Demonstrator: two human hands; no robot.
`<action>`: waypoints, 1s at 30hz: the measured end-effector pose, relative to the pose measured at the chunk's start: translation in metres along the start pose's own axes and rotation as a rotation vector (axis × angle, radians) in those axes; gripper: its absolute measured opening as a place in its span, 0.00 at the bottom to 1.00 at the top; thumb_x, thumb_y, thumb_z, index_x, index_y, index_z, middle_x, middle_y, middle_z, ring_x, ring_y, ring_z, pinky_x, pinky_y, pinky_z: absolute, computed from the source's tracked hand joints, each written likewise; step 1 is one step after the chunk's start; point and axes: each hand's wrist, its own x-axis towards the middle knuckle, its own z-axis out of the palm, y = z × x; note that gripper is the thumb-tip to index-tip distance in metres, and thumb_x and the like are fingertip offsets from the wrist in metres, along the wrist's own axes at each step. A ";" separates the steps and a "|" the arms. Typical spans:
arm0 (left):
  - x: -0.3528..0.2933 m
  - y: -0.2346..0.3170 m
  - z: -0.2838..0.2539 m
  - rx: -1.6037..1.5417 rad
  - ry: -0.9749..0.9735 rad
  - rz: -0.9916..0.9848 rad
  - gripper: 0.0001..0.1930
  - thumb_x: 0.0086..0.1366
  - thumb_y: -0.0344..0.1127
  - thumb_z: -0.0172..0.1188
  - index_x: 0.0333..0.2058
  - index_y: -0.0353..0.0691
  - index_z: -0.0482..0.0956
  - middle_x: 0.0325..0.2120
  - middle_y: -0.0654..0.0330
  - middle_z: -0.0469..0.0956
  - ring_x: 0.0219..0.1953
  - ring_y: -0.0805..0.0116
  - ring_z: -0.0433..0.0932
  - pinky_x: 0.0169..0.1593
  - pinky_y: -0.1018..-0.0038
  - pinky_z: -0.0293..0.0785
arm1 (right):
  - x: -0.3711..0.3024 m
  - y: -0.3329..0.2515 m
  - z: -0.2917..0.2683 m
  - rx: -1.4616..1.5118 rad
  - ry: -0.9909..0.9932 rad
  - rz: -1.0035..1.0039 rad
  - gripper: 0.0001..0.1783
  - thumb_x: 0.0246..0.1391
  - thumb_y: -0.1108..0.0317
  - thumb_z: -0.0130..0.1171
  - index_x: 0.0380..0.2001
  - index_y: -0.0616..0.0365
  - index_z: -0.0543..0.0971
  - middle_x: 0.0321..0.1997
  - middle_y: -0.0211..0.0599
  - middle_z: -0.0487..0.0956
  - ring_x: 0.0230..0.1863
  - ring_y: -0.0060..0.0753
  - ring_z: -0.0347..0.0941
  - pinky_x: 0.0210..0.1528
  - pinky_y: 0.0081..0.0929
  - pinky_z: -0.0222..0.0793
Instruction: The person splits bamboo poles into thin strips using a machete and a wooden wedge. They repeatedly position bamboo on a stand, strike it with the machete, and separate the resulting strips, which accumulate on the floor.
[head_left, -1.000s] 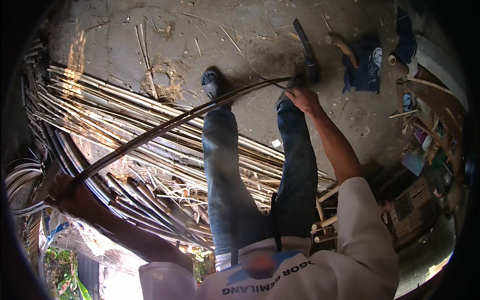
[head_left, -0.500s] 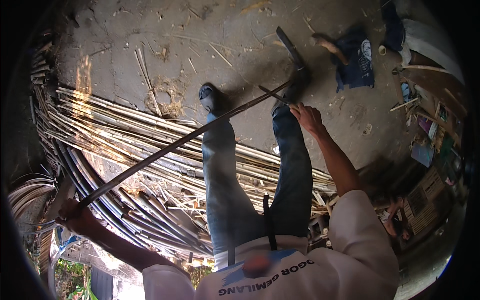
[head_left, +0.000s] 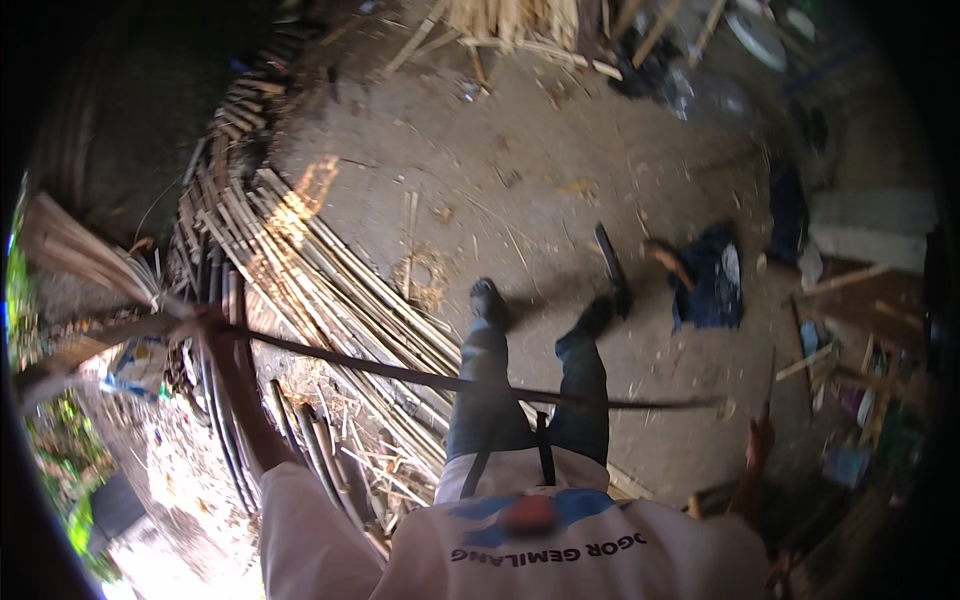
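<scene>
My left hand (head_left: 208, 322), blurred, is closed around a long dark strip (head_left: 420, 378) that looks like split bamboo. The strip stretches across in front of my thighs and tapers to a thin end at the right. Out to the right, my right hand (head_left: 760, 440) is closed on the handle of a knife (head_left: 771, 385), its narrow blade pointing away from me. Blade and strip are apart. By my right foot lies a dark machete-like tool (head_left: 608, 258) on the floor.
Many pale bamboo poles (head_left: 330, 270) lie at my left, with darker poles (head_left: 225, 390) beside them. A dark blue cloth (head_left: 705, 290) lies ahead right, a curved wooden piece (head_left: 668, 262) at its edge. Upright pale slats (head_left: 515, 20) stand far ahead; clutter (head_left: 850, 400) lines the right.
My left hand has moved away from me, swinging the strip from a slant to nearly crosswise. My right hand with the knife has drawn off the strip to the right. The view has shifted.
</scene>
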 end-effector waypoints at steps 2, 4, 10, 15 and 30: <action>-0.019 -0.108 0.115 0.396 0.377 0.131 0.10 0.65 0.43 0.51 0.33 0.43 0.74 0.25 0.61 0.72 0.27 0.69 0.72 0.31 0.72 0.71 | -0.025 0.025 -0.026 -0.048 0.131 0.111 0.35 0.57 0.56 0.58 0.66 0.55 0.63 0.50 0.60 0.76 0.51 0.64 0.71 0.52 0.50 0.65; -0.069 -0.163 0.241 0.711 0.643 0.060 0.22 0.69 0.56 0.44 0.26 0.45 0.70 0.16 0.63 0.67 0.18 0.71 0.68 0.22 0.71 0.68 | -0.008 0.064 -0.045 -0.176 0.290 -0.079 0.35 0.57 0.52 0.59 0.62 0.62 0.67 0.46 0.59 0.78 0.46 0.58 0.75 0.49 0.48 0.68; -0.167 -0.225 0.440 0.270 0.802 -0.076 0.34 0.71 0.65 0.36 0.12 0.47 0.57 0.08 0.67 0.55 0.10 0.74 0.57 0.14 0.72 0.54 | 0.001 -0.118 -0.069 0.523 0.159 -0.182 0.32 0.57 0.44 0.58 0.44 0.68 0.77 0.31 0.42 0.80 0.35 0.38 0.77 0.40 0.32 0.72; -0.218 -0.256 0.534 0.111 0.761 -0.195 0.32 0.70 0.64 0.42 0.14 0.47 0.59 0.08 0.68 0.57 0.09 0.75 0.59 0.13 0.73 0.56 | -0.058 -0.259 -0.058 0.540 -0.077 -0.380 0.25 0.58 0.49 0.61 0.34 0.65 0.75 0.27 0.33 0.72 0.31 0.26 0.66 0.35 0.31 0.67; -0.369 -0.280 0.626 -0.217 0.471 -0.430 0.30 0.71 0.64 0.40 0.17 0.47 0.61 0.11 0.69 0.59 0.12 0.77 0.60 0.17 0.75 0.57 | -0.169 -0.168 -0.028 0.381 -0.197 -0.362 0.14 0.56 0.60 0.62 0.33 0.61 0.76 0.26 0.36 0.76 0.29 0.31 0.72 0.34 0.33 0.67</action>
